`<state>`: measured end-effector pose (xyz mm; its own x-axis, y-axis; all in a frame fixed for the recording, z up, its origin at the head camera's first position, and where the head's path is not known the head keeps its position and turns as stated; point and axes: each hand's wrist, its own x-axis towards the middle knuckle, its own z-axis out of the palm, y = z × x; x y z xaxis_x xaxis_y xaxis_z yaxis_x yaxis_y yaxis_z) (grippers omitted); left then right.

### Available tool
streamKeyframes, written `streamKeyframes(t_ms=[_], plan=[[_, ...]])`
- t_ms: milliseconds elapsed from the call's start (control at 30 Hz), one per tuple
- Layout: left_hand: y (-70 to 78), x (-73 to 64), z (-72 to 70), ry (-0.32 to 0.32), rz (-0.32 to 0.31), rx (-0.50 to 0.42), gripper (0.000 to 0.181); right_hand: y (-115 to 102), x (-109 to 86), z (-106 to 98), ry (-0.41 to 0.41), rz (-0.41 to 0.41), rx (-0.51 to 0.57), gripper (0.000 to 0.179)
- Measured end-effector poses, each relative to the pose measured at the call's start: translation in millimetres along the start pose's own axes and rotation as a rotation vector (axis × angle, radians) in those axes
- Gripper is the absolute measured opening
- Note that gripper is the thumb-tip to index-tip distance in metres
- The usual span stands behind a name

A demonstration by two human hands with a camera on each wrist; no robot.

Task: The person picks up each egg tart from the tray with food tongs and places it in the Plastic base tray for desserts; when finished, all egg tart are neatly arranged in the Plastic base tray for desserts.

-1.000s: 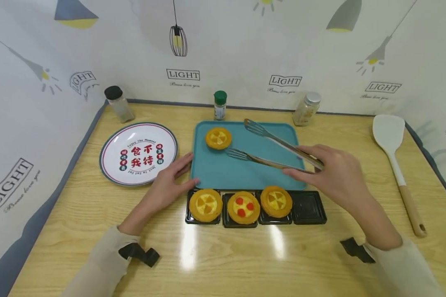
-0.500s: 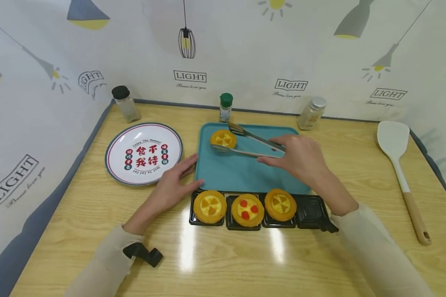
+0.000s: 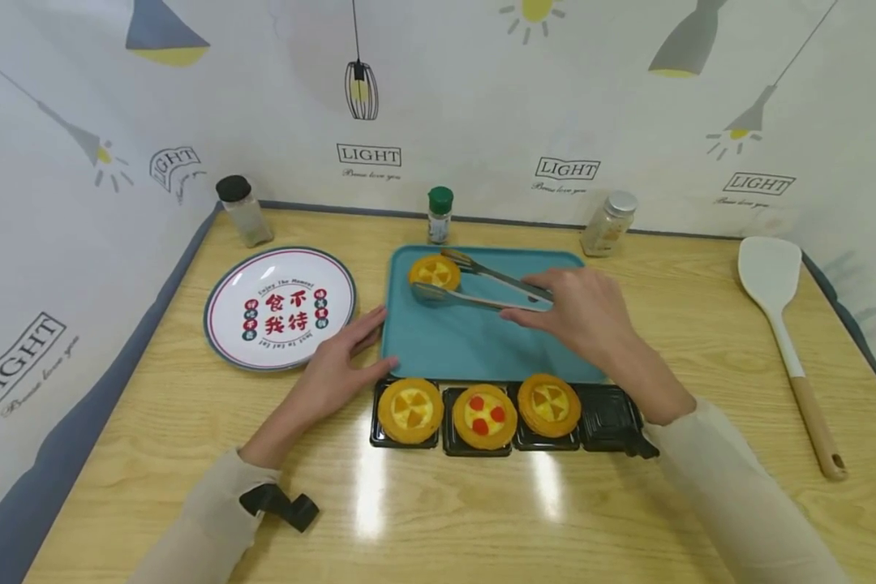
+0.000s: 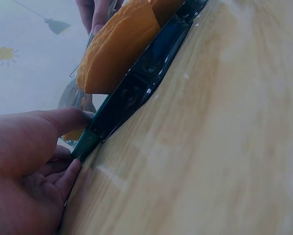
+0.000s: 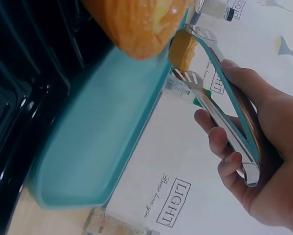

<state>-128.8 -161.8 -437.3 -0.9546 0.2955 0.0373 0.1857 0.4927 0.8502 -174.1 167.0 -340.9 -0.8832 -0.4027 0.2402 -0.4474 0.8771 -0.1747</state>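
Note:
In the head view, my right hand [image 3: 584, 312] grips metal food tongs [image 3: 492, 278], also visible in the right wrist view. The tongs' slotted ends stand on either side of an egg tart [image 3: 435, 273] on the blue-green tray [image 3: 474, 349]. Whether both ends press on the tart is hard to tell. At the tray's left edge is my left hand [image 3: 336, 369]; the left wrist view shows the rim between thumb and fingers. Along the tray's front, several black plastic holders [image 3: 609, 418] form a row. Three bear tarts, one with red pieces [image 3: 484, 416] on top.
Left of the tray lies a white plate [image 3: 222, 312] with red lettering. Behind stand a black-capped jar [image 3: 246, 212], a green-capped bottle [image 3: 440, 215] and a silver-lidded jar [image 3: 610, 225]. A white spatula [image 3: 781, 316] with a wooden handle lies at the right.
My right hand has moved left over the tray, bringing the tongs' ends from right of the tart to either side of it. My left hand has stayed at the tray's edge.

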Motion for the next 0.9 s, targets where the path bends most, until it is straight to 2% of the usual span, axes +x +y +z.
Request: streamKeyframes(t_ms=[133,200,333,433,500,600,733,900], plan=[[-1.2,-1.5,1.0,0.004,0.002,-0.005,0.076,4,-10.1,-9,0.036,0.009,0.043,0.057],[-1.4,-1.9,1.3,0.005,0.002,-0.009,0.076,11,-21.4,-17,0.089,-0.014,0.054,0.055],[-0.4,-1.6,1.4,0.005,0.023,-0.017,0.076,33,-56.7,-34,0.229,-0.104,0.038,0.051],[1.0,-1.1,0.5,0.012,0.033,-0.016,0.076,52,-87.6,-50,0.288,-0.145,0.027,0.050],[1.7,-0.8,-0.2,0.012,0.032,-0.014,0.076,63,-109.1,-61,0.300,-0.122,0.019,0.050],[1.5,-0.8,-0.3,0.006,0.020,-0.021,0.076,75,-141.2,-73,0.287,-0.039,-0.026,0.051],[0.6,-1.0,0.7,-0.002,0.006,-0.026,0.076,88,-179.0,-78,0.260,0.037,-0.044,0.054],[1.9,-1.4,0.7,-0.002,0.002,-0.024,0.076,98,-212.9,-76,0.186,0.108,0.053,0.054]])
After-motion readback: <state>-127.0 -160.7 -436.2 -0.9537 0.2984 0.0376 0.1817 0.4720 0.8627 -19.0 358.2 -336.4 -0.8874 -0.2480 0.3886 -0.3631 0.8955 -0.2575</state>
